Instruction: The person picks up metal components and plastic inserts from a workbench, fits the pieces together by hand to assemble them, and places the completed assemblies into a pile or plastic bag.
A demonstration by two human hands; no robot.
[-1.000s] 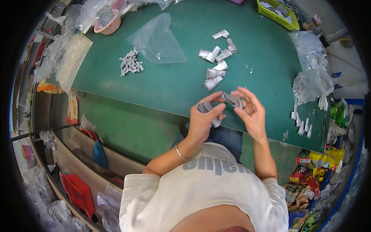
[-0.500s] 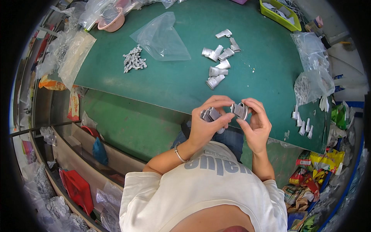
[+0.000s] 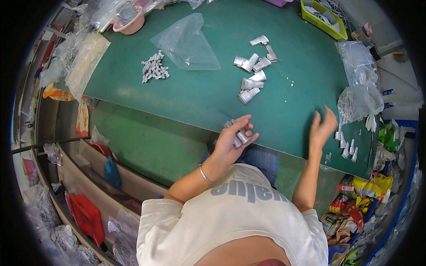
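Note:
Several grey cast-metal parts (image 3: 242,137) lie in the curled fingers of my left hand (image 3: 225,141), at the table's front edge. My right hand (image 3: 321,128) is over the table's right part, fingers apart and nothing seen in them. Closest to it is a small group of silver metal parts (image 3: 345,150) near the right edge. Beyond my left hand, a loose cluster of silver metal parts (image 3: 253,83), each with a round end and a flat tab, lies on the green table (image 3: 186,95).
A pile of small grey pieces (image 3: 154,68) sits beside a clear plastic bag (image 3: 188,44). At the back are a pink bowl (image 3: 129,22) and a yellow-green tray (image 3: 326,20). A bag of parts (image 3: 355,104) lies at the right edge; a red bin (image 3: 88,217) stands lower left.
My right hand has left the metal part it was holding close to my left hand and swung right, empty. My left hand has turned and keeps its grip on the parts.

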